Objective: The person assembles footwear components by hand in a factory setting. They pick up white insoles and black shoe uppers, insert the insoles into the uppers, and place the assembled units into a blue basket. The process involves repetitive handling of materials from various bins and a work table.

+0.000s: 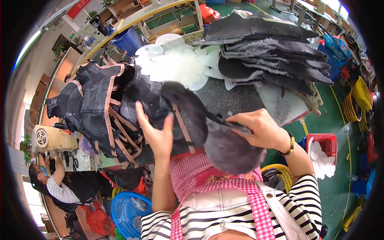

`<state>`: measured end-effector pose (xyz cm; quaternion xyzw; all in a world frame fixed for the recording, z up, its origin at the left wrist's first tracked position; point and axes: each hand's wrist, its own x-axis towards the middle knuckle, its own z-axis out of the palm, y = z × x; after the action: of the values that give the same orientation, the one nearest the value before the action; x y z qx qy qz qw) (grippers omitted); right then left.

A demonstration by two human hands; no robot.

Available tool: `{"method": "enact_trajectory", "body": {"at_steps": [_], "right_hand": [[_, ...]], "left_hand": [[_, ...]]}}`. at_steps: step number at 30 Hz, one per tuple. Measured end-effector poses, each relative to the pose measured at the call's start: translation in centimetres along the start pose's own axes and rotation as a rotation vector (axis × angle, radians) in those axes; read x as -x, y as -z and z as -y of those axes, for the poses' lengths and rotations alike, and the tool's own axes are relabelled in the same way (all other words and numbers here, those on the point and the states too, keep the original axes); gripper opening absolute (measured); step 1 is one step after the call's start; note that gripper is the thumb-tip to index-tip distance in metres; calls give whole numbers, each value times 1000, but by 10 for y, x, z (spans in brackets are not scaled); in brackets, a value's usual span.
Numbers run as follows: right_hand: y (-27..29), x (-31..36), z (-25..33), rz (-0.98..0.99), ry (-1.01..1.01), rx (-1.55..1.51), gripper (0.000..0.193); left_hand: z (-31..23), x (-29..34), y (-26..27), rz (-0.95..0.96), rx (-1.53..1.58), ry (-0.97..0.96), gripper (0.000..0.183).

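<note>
My right hand point(259, 129) is closed, thumb and fingers pinching the edge of a long dark fabric piece point(234, 152). The piece's rounded, fuzzy grey end hangs in front of my apron, and its other end reaches away to the left over the table, blurred. My left hand point(157, 134) is raised with thumb and fingers apart, holding nothing. Beside it lies a heap of black sewn pieces point(94, 96) edged with tan strips. White cut sheets point(176, 66) are scattered behind, and a stack of dark fleecy pieces point(272, 52) stands at the far right of the table.
At my left is a blue plastic basket point(130, 212); at my right are a yellow basket point(282, 174) and a red bin point(324, 144) with white cut pieces. Another person point(60, 180) works at a sewing machine point(52, 138) on the left. A blue bin point(128, 40) stands behind the table.
</note>
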<state>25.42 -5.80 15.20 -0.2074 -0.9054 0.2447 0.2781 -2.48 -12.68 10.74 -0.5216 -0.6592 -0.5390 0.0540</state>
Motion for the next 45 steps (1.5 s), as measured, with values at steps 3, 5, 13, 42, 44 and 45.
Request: {"method": "enact_trajectory", "body": {"at_steps": [3, 5, 13, 42, 44, 45], "right_hand": [[7, 0, 5, 92, 100, 120, 48], [9, -2, 11, 59, 168, 116, 50], [3, 9, 21, -250, 266, 83, 31], [-24, -101, 8, 324, 239, -315, 30], [-30, -110, 22, 361, 294, -250, 30], [-41, -109, 23, 309, 333, -196, 34]], "left_hand": [[-84, -25, 23, 604, -112, -553, 101], [-85, -30, 7, 675, 47, -603, 69], [-84, 8, -7, 498, 309, -494, 29], [-66, 17, 54, 37, 189, -107, 12], [-60, 27, 70, 39, 132, -145, 12], [-62, 32, 78, 51, 123, -124, 16]]}}
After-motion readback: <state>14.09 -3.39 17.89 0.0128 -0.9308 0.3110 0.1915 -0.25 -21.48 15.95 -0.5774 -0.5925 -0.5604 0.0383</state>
